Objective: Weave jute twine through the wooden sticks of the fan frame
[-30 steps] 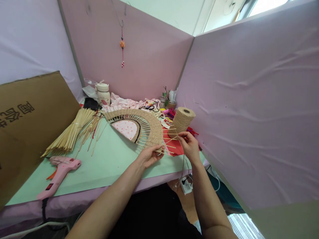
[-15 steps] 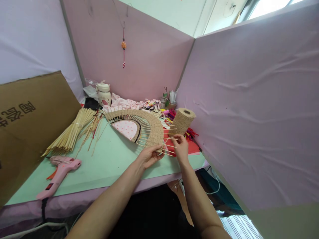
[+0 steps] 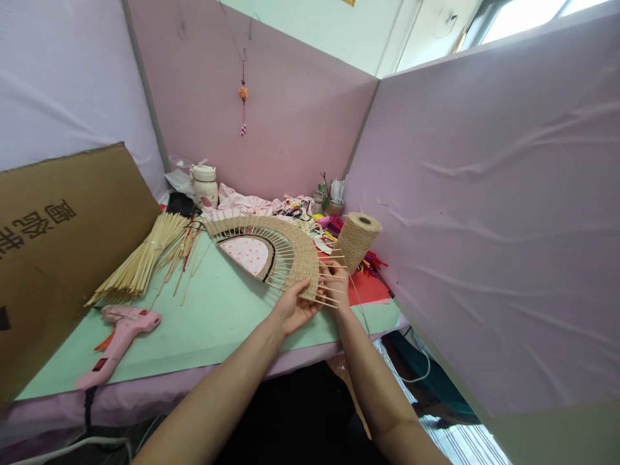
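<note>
A half-round fan frame [image 3: 285,248] of thin bamboo sticks, woven with tan twine around a pink dotted centre, lies on the green tabletop [image 3: 213,316]. My left hand [image 3: 294,305] grips its near right edge, fingers curled round the woven band. My right hand [image 3: 334,276] is closed among the bare stick ends at that same edge, pinching the twine strand [image 3: 361,310], which trails down over the table edge. A spool of tan twine [image 3: 356,240] stands just behind my right hand.
A bundle of bamboo sticks [image 3: 145,258] lies at the left, a pink glue gun [image 3: 119,342] near the front left edge. A cardboard box [image 3: 53,245] leans at far left. A white jar [image 3: 206,186], cloth and coloured clutter fill the back. Pink partitions enclose the table.
My right hand has moved left from beside the spool to the fan's stick ends, drawing the twine with it. My left hand has kept its hold on the fan.
</note>
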Action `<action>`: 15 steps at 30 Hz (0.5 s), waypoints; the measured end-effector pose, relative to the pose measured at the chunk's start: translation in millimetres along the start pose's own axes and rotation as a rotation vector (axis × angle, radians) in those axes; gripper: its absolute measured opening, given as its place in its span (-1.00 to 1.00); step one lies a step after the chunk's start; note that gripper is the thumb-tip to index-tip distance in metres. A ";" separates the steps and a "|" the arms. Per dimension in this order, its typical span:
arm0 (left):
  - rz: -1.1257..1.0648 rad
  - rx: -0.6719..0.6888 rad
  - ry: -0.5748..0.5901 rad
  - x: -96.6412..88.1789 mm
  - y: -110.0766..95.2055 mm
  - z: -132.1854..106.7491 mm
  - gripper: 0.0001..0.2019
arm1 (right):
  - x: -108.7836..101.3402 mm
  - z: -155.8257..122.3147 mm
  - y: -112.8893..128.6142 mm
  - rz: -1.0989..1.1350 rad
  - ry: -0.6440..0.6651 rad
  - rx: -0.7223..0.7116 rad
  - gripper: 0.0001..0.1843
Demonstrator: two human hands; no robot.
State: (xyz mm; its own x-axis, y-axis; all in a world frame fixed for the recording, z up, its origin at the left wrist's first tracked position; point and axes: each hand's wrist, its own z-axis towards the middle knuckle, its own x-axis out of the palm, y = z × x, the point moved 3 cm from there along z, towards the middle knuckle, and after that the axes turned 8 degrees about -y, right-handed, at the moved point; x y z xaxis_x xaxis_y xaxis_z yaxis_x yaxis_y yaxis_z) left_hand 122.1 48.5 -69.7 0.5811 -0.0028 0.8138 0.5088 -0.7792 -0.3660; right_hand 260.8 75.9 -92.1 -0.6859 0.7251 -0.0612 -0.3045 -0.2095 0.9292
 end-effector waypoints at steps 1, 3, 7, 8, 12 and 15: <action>-0.013 -0.011 0.001 0.7 0.2 -0.7 -0.79 | -2.8 0.3 -0.2 -0.003 0.002 -0.001 -0.62; -0.026 -0.017 -0.006 0.7 0.4 -1.5 -0.81 | -7.5 1.5 0.2 -0.012 0.006 0.003 -0.62; -0.024 0.002 -0.022 -4.0 -0.6 -3.8 -0.80 | -18.5 4.7 5.0 -0.045 0.019 0.009 -0.62; -0.021 0.001 -0.020 -5.5 -1.0 -5.3 -0.79 | -22.6 5.3 6.9 -0.063 0.015 0.010 -0.62; 0.000 0.002 -0.029 -11.7 -4.0 -14.0 -0.79 | -39.9 5.6 16.9 -0.147 0.033 -0.025 -0.64; 0.007 0.006 -0.039 -15.8 -6.8 -21.2 -0.81 | -49.4 5.0 26.5 -0.170 0.101 -0.117 -0.68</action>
State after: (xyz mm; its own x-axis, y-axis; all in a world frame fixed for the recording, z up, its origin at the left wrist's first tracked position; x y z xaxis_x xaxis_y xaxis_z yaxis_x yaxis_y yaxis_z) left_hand 96.0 40.5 -70.5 0.6092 0.0167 0.7929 0.5082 -0.7757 -0.3741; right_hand 289.9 37.8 -62.6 -0.6788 0.6887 -0.2549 -0.4918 -0.1686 0.8542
